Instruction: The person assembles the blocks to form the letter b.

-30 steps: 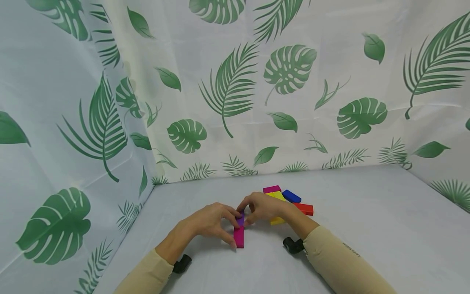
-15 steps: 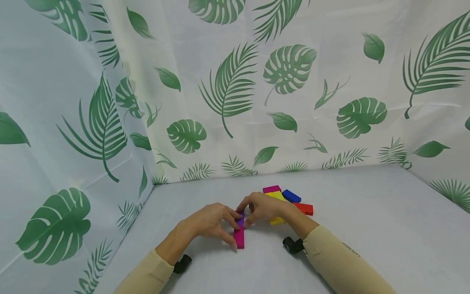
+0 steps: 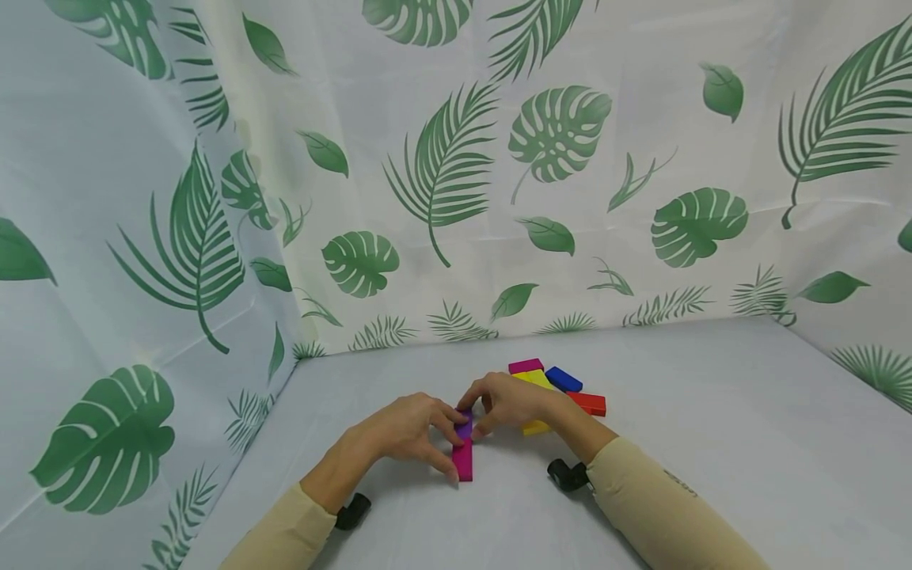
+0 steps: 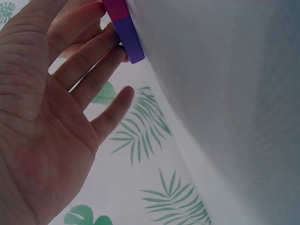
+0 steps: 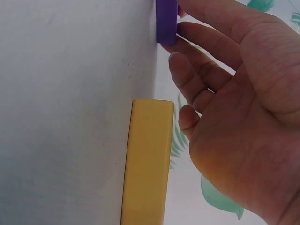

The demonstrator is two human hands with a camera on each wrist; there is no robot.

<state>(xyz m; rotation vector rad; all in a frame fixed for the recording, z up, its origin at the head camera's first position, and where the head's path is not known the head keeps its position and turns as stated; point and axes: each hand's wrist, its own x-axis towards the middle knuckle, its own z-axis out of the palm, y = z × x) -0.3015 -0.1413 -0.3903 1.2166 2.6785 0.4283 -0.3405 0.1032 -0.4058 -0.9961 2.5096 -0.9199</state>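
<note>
on the white table [image 3: 712,459], the left hand [image 3: 409,427], fingers relaxed, touches the near magenta block [image 3: 463,465]; the right hand [image 3: 511,400] pinches the purple block [image 3: 465,430] abutting it at twelve o'clock. that join looks nearly done; yellow blocks [image 3: 536,380], a red block [image 3: 590,404] and a blue block [image 3: 564,379] at two o'clock seem still unplaced.

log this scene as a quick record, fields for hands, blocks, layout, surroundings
left hand: fingertips against the blocks where purple and magenta meet
right hand: thumb and fingers at the purple block's far end
layout: purple block end to end with front magenta block, the magenta nearer the person
loose group: rear magenta block, blue block, red block, yellow blocks
yellow count: unclear, right hand and arm hide part
backdrop: green leaf-print sheet
</note>
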